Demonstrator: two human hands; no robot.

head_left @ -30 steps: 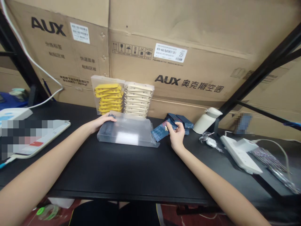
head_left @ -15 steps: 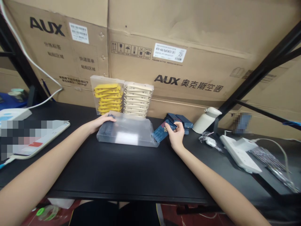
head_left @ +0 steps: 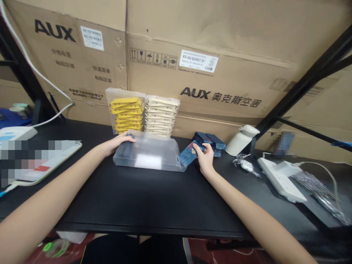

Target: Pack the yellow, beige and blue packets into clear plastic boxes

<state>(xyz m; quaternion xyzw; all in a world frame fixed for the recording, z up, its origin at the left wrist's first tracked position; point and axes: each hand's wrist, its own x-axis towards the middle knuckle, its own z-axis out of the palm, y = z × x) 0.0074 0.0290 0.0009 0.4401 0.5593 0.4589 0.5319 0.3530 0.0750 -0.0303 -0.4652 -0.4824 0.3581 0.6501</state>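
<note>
A clear plastic box (head_left: 154, 148) lies on its side on the black table, with its open end toward the right. My left hand (head_left: 121, 142) grips its far left corner, where something dark blue shows through the plastic. Between the thumb and fingers of my right hand (head_left: 205, 156) is a dark blue packet (head_left: 188, 154) with a light printed mark. The packet's left end is at the box's right opening; whether it is inside I cannot tell. Behind my right hand lie several more dark blue packets (head_left: 216, 141) in a loose pile.
Two clear boxes stand behind, one with yellow packets (head_left: 128, 113), one with cream packets (head_left: 160, 115). A white bottle (head_left: 240, 141), a wrapped white item (head_left: 246, 165) and a power strip (head_left: 283, 181) are on the right. A tablet (head_left: 55, 161) lies left. Large cartons (head_left: 233, 84) form the back.
The fingers of my right hand have shifted slightly on the blue packet, so more of its printed mark shows. My left hand and the clear box have stayed in place.
</note>
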